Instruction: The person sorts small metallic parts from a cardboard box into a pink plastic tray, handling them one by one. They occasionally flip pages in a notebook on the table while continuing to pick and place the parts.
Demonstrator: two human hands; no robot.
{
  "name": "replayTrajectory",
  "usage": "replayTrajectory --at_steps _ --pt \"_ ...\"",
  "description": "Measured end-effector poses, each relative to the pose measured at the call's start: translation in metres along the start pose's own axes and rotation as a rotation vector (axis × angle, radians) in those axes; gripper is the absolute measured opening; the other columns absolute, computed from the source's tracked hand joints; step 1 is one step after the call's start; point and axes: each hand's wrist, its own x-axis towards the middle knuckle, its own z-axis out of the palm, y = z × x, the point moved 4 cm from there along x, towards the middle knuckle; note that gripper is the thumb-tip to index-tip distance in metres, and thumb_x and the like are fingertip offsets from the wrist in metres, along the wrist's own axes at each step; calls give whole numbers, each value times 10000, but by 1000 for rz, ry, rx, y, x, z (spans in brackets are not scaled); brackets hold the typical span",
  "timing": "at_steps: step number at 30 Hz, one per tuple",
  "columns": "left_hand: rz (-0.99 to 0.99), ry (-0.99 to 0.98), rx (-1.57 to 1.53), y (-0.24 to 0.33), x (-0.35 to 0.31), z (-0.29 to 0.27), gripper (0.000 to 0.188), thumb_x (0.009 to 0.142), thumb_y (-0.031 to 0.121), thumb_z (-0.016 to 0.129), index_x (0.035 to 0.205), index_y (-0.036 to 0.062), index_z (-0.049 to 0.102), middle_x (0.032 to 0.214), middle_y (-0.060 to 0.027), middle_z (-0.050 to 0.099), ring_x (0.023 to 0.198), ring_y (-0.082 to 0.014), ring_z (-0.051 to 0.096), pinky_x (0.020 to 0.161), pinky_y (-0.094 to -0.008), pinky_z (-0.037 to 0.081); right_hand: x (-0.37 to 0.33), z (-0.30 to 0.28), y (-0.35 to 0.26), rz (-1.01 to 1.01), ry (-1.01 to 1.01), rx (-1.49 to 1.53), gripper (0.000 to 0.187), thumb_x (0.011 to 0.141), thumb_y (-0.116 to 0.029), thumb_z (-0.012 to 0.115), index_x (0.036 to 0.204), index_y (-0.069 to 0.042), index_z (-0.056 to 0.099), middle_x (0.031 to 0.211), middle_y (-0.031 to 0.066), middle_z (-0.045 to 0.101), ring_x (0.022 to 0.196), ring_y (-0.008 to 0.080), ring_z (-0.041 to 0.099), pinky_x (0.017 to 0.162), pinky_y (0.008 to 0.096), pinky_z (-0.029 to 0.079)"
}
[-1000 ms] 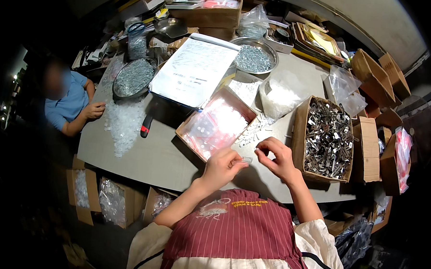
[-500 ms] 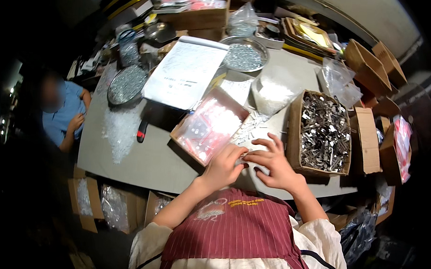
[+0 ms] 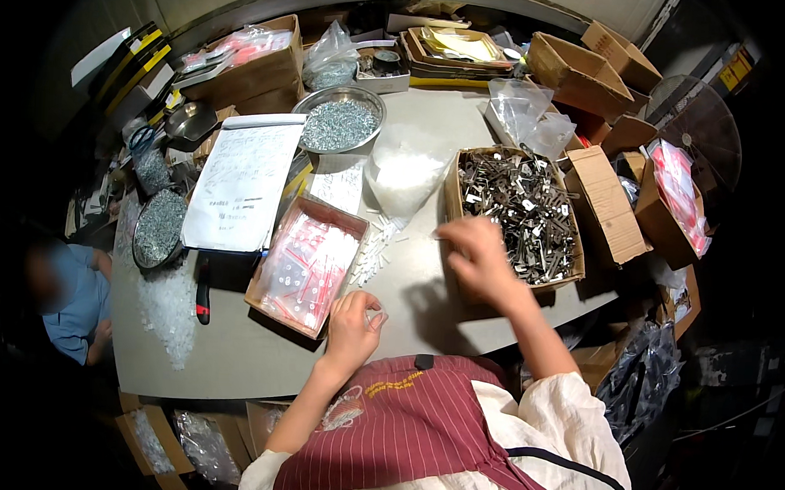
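Note:
My left hand (image 3: pixel 354 327) is beside the near right corner of a small open box (image 3: pixel 255 299) filled with clear bags showing red. Its fingers are pinched around something small and clear-looking that I cannot make out. My right hand (image 3: pixel 481 256), slightly blurred, hangs above the table at the near left edge of a cardboard box (image 3: pixel 454 287). Its thumb and forefinger are apart, with nothing visible between them. Many dark metal pieces (image 3: pixel 521 211) fill that box. Small white sticks (image 3: pixel 374 255) lie scattered between the two boxes, below a clear bag of white pieces (image 3: pixel 406 171).
A steel bowl of shiny metal pieces (image 3: pixel 338 120) stands at the back. Left lie a clipboard with written sheets (image 3: pixel 242 186), a red-and-black handled tool (image 3: pixel 203 296) and clear plastic pieces (image 3: pixel 172 319). Cardboard boxes (image 3: pixel 609 206) crowd the right. A person in blue (image 3: pixel 79 297) is at far left.
My hands were together in front of the small box. The right has parted and moved toward the box of metal pieces; the left stays near the small box. The view has turned right.

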Motion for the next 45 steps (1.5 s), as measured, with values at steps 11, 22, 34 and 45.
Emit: replayTrajectory --at_steps 11,22,34,45 --pt "-110 8 -45 -15 -5 2 231 767 77 770 949 45 633 925 -118 686 927 -371 639 837 -454 473 23 -1 98 212 -111 -630 241 744 -145 722 954 -47 656 956 139 640 982 323 607 902 443 425" --pt "-227 19 -119 -17 -26 1 171 773 44 748 885 38 618 867 -109 683 879 -359 641 798 -443 482 -5 -77 65 548 -207 -69 195 737 -173 664 817 3 694 765 156 678 698 296 657 666 365 521" --pt "-159 20 -117 -2 -8 3 176 783 49 749 901 31 620 882 -122 679 874 -371 643 787 -439 490 44 -17 114 134 7 -880 99 751 -116 674 826 -80 726 1019 116 617 1074 292 558 1023 465 358" --pt "-312 85 -143 -23 -37 0 204 817 42 762 964 10 625 915 -138 681 878 -330 675 789 -391 519 27 -46 99 -49 145 -622 160 725 -111 738 881 -126 708 1017 61 610 1084 281 549 1054 473 332"
